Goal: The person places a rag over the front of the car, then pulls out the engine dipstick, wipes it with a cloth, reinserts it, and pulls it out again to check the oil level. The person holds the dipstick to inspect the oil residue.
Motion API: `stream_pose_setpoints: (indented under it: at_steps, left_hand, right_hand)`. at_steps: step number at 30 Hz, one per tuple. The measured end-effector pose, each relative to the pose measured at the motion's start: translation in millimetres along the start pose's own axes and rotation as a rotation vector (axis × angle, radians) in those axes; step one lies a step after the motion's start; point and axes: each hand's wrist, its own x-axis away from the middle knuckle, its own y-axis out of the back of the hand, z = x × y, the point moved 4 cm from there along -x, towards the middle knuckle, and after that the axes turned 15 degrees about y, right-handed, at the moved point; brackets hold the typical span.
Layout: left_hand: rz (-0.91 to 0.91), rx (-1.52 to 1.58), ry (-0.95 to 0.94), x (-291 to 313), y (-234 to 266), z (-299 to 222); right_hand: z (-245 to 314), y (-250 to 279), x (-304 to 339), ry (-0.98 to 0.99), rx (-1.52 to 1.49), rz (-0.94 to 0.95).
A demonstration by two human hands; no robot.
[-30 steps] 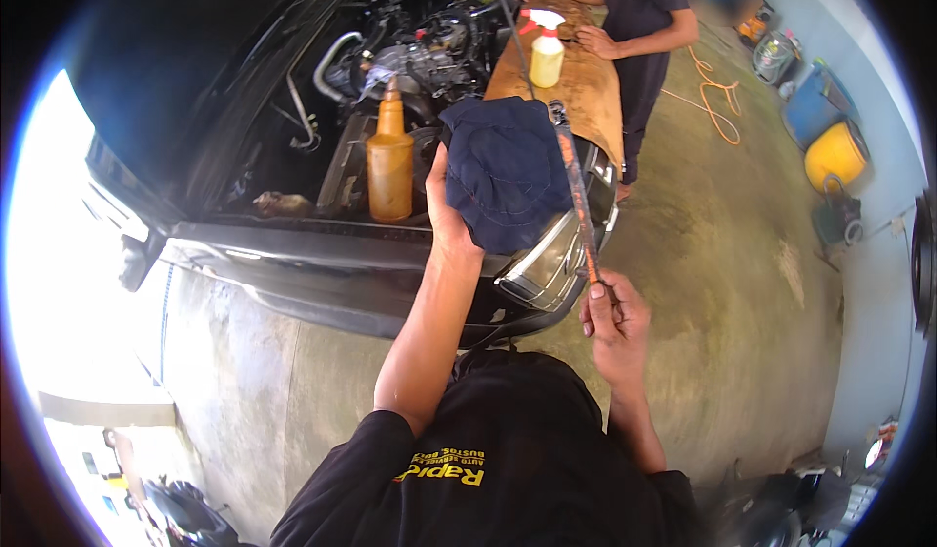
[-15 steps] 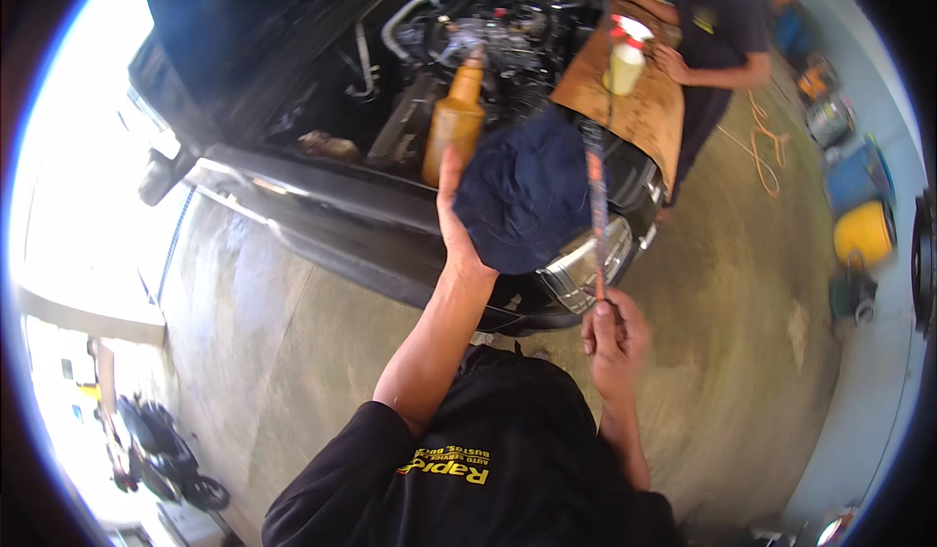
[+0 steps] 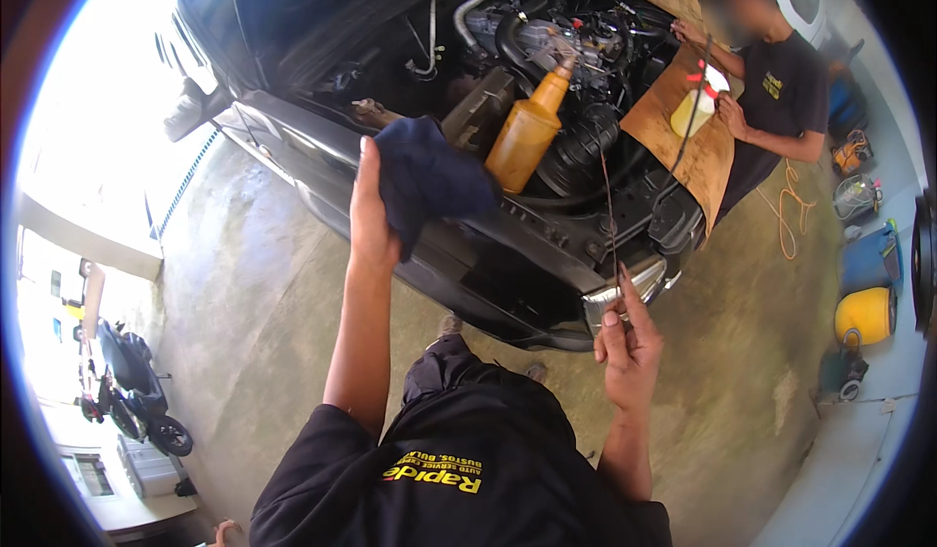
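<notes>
My left hand (image 3: 376,215) grips a dark blue cloth (image 3: 429,178), which hangs bunched over the near fender of a black car. A long, thin, dark dipstick (image 3: 611,217) is pinched between the fingers of my right hand (image 3: 630,352), in front of the headlight (image 3: 634,288). It points up and away over the corner of the engine bay. Beside the cloth, an amber plastic bottle (image 3: 527,137) with a narrow spout leans in the engine bay, near a ribbed black air hose (image 3: 583,152).
Across the car, a co-worker (image 3: 771,88) has both hands by a brown cardboard sheet (image 3: 683,137) and a spray bottle (image 3: 695,108) with a red-and-white head. A yellow drum (image 3: 866,315) and a blue container (image 3: 869,257) line the right wall. A motorcycle (image 3: 132,376) is parked at left.
My left hand and the cloth have moved left, away from the dipstick. The dipstick in my right hand now shows as a thin dark line. The view has shifted, showing more of the engine bay.
</notes>
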Motion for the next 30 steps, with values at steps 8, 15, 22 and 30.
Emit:
stream_pose_setpoints:
  at_steps: [8,15,22,30]
  left_hand:
    - [-0.215,-0.219,-0.065,-69.2,97.7,-81.6]
    - [-0.223,-1.352,-0.600,-121.0,141.8,-157.8]
    - [0.055,-1.633,-0.564,-172.0,161.0,-195.3]
    - [0.152,-1.290,-0.391,-187.5,183.6,-206.6]
  right_hand:
    - [-23.1,-132.9,-55.8,-0.075,-0.049,-0.061]
    - [-23.2,-230.5,-105.6,0.023,0.196,-0.164]
    - [-3.8,-243.3,-152.1,0.165,0.608,-0.240]
    - [-24.4,-310.3,-281.1,0.357,0.834,-0.059]
